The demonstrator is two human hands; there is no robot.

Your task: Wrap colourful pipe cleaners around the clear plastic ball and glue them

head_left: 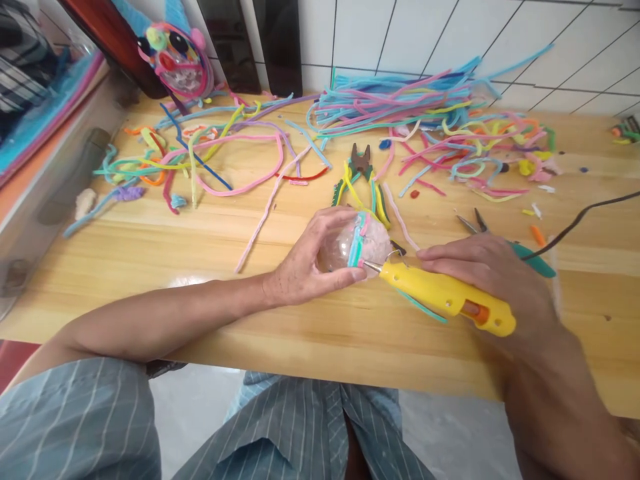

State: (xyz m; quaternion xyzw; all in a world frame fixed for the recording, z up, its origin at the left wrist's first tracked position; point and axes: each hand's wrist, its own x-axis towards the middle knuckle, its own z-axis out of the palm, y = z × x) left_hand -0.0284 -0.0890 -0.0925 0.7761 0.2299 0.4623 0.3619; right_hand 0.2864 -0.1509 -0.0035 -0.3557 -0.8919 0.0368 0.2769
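My left hand (313, 263) is wrapped round a clear plastic ball (373, 243) that has teal and pink pipe cleaners stuck across its top. My right hand (493, 270) grips a yellow glue gun (445, 293) with an orange trigger. The gun's metal nozzle touches the ball just below the teal strip. Both hands rest low over the wooden table (200, 267), near its front edge. A black cord (585, 217) runs off to the right from behind my right hand.
Pliers with green-yellow handles (361, 175) lie just behind the ball. Scissors with a teal handle (525, 253) sit under my right hand. Heaps of coloured pipe cleaners (425, 113) cover the back of the table. A finished decorated ball (177, 60) stands at the back left.
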